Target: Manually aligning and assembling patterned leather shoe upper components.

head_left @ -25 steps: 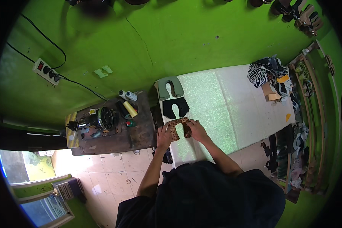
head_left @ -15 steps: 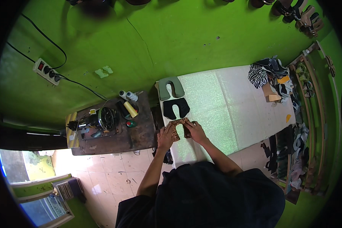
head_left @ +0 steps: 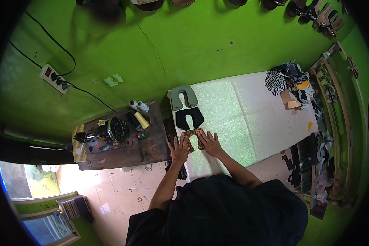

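A U-shaped leopard-print piece (head_left: pixel 193 132) lies flat on the white-covered table (head_left: pixel 221 110), its opening toward me. My left hand (head_left: pixel 178 150) rests at its left side with the fingers spread. On the other side, my right hand (head_left: pixel 210 145) lies flat with its fingers stretched out over the piece's right edge. Just beyond sits a black U-shaped piece (head_left: pixel 197 118), close to the leopard-print one. Farther back is a stack of grey-green U-shaped pieces (head_left: pixel 176 99) near the table's far left corner.
A sewing machine (head_left: pixel 115 129) stands on a worn bench (head_left: pixel 151 143) to the left, with thread spools (head_left: pixel 142 119) beside it. Fabric scraps (head_left: pixel 277 83) are heaped at the table's far right. A rack (head_left: pixel 336 123) stands farther right. Above is a green wall (head_left: pixel 192 45) with a power strip (head_left: pixel 53 78).
Both hands have loosened from the leopard-print piece: their fingers were bent around its sides and are now spread flat. The left hand has shifted slightly outward. The piece stays in about the same place.
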{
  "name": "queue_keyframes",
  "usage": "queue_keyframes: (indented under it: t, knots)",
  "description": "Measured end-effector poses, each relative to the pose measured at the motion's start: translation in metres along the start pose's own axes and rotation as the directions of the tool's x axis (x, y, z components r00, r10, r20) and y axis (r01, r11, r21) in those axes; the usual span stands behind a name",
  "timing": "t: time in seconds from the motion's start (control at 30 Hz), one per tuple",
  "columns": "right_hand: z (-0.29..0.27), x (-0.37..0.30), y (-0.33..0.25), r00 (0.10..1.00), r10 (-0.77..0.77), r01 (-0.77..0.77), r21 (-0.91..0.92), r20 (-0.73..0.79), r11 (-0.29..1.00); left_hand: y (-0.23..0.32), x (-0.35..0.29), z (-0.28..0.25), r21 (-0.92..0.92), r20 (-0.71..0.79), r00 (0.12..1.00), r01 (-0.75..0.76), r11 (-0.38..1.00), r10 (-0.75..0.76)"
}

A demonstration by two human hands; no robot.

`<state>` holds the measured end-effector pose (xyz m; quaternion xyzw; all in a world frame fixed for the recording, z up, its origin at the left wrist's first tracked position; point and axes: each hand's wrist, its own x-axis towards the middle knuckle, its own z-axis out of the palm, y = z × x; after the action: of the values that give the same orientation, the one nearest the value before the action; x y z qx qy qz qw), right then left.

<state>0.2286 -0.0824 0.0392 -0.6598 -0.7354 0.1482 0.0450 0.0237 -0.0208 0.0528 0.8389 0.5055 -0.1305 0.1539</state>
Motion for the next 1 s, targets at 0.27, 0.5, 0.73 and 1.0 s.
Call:
queue_keyframes:
  t: [0.27, 0.5, 0.73, 1.0]
  knots:
    - [-0.029, -0.007, 0.004, 0.987, 0.135, -0.088, 0.406, -0.089, 0.910, -0.016, -0.021, -0.035, -0.300, -0.134, 0.986, -0.138, 0.944, 0.101]
    - [-0.098, -0.029, -0.007, 0.923, 0.376, -0.147, 0.826, -0.085, 0.545, -0.042, -0.047, -0.071, -0.900, -0.141, 0.989, -0.112, 0.421, -0.039]
    - [-0.125, -0.073, -0.011, 0.862, 0.499, -0.144, 0.902, -0.087, 0.406, -0.018, -0.057, -0.088, -0.984, -0.069, 0.997, -0.071, -0.161, -0.015]
    - [-0.135, -0.152, 0.009, 0.755, 0.643, -0.113, 0.940, -0.130, 0.323, 0.076, -0.052, -0.102, -0.992, -0.043, 0.987, -0.024, -0.121, 0.156]
